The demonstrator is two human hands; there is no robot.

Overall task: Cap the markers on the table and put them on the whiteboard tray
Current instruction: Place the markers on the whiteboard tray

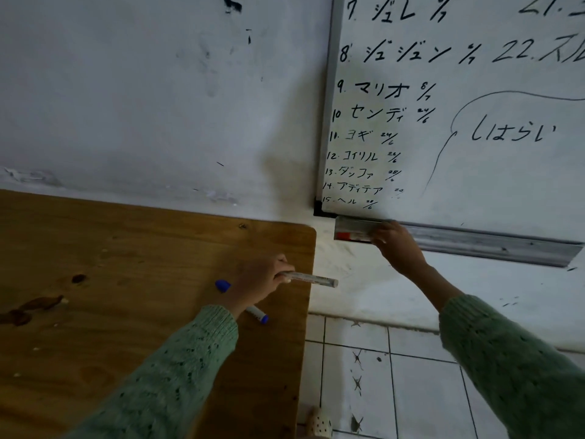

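My left hand [264, 280] is closed around a white marker [311, 278] above the right part of the wooden table [126, 264]; its rear end points right, past the table edge. My right hand [395, 245] reaches to the left end of the whiteboard tray [474, 243] and rests on a red marker [351, 236] lying there. A loose blue cap [223, 285] lies on the table left of my left hand. A marker with a blue cap [258, 314] lies partly hidden under my left wrist.
The whiteboard [474, 122], covered in black writing, hangs on a scuffed white wall [158, 106]. Brown stains [31, 307] mark the table's left side. Tiled floor [395, 391] shows between table and wall below the tray.
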